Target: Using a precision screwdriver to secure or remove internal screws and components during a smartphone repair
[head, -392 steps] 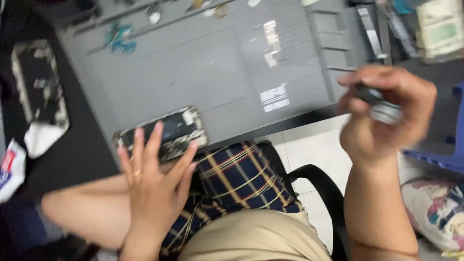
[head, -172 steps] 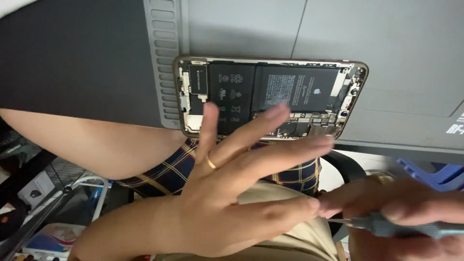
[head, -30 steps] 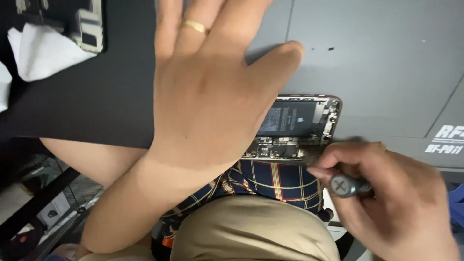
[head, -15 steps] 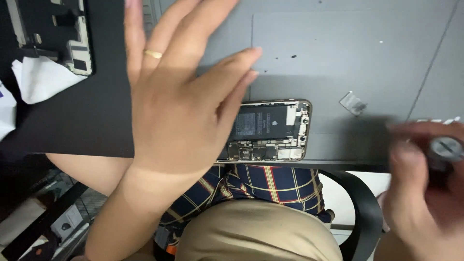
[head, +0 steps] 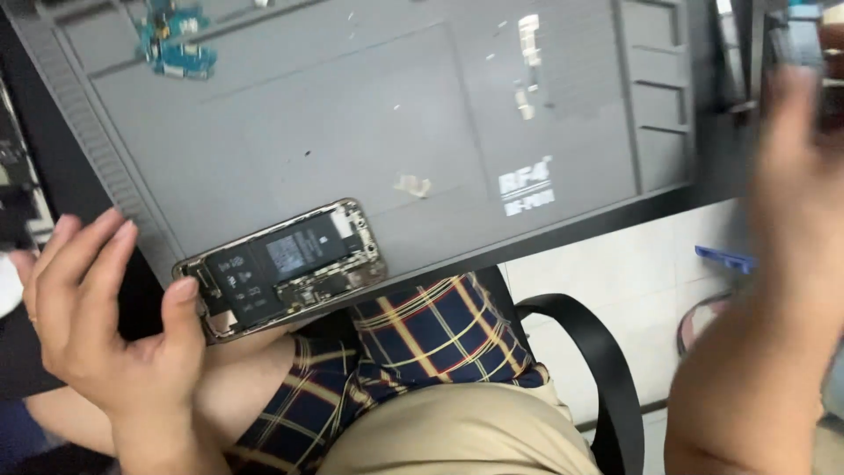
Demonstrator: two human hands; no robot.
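Note:
An opened phone (head: 281, 268) with its screen off lies at the near edge of a grey work mat (head: 352, 132); its battery and boards show. My left hand (head: 97, 325) is spread beside the phone's left end, with the thumb tip right by the frame and nothing held. My right hand (head: 796, 202) is raised at the far right and blurred by motion. Its fingers reach up towards a grey object (head: 802, 40) at the top right corner. What those fingers hold is too blurred to make out.
A blue-green circuit board (head: 176, 48) lies at the mat's far left, with small loose bits (head: 411, 185) on the mat. Compartments run along the mat's right side. A black chair armrest (head: 580, 352) curves beside my lap. A blue object (head: 725, 258) sits on the floor.
My left hand has come off the phone and drawn back to the left. The right hand has swung up to the right. The view now takes in more of the mat.

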